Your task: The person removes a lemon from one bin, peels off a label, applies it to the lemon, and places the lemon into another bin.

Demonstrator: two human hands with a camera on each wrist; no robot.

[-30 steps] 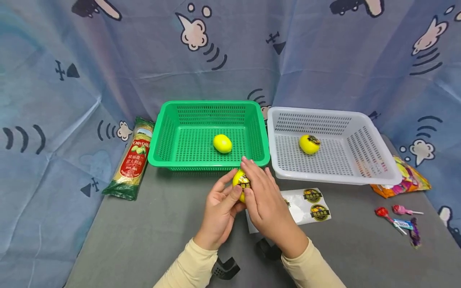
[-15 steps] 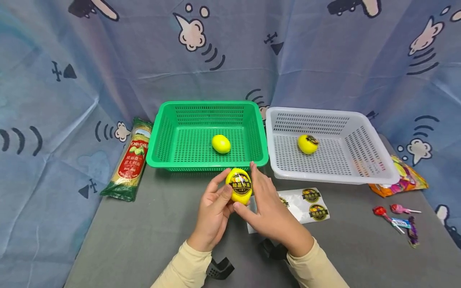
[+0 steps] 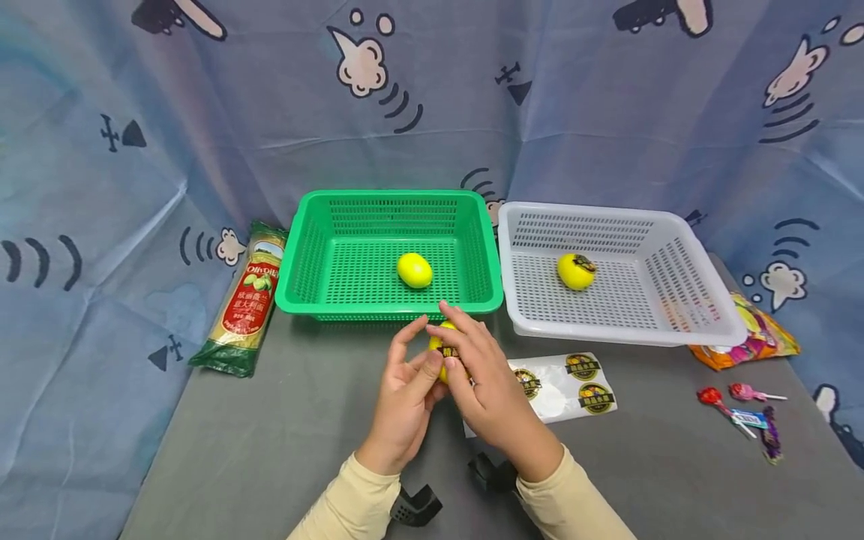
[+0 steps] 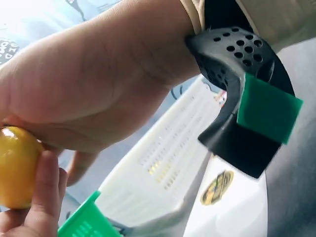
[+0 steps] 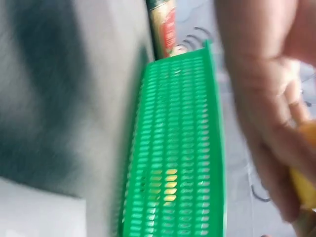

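- The left hand (image 3: 401, 405) pinches a lemon (image 3: 436, 344) between thumb and bent fingers; the right hand (image 3: 493, 391) touches the same lemon, its fingers only slightly bent over the side and its thumb on the black-and-gold sticker (image 3: 448, 352).
- This lemon is above the grey tabletop (image 3: 317, 420), just in front of the green basket (image 3: 389, 308); the right hand hides much of it.
- A second lemon (image 3: 415, 270) lies in the green basket, whose front rim stands close beyond the fingertips.
- A stickered lemon (image 3: 576, 272) lies in the white basket (image 3: 628, 335) to the right.
- The sticker sheet (image 3: 555, 401) lies partly behind the right hand, covered at its left end.
- At far left, a pasta packet (image 3: 244, 307) leans beside the green basket.
- At right, a candy bag (image 3: 763, 330) shows partly behind the white basket; nearer lie two lollipops (image 3: 710, 396) and small wrapped sweets (image 3: 771, 435).
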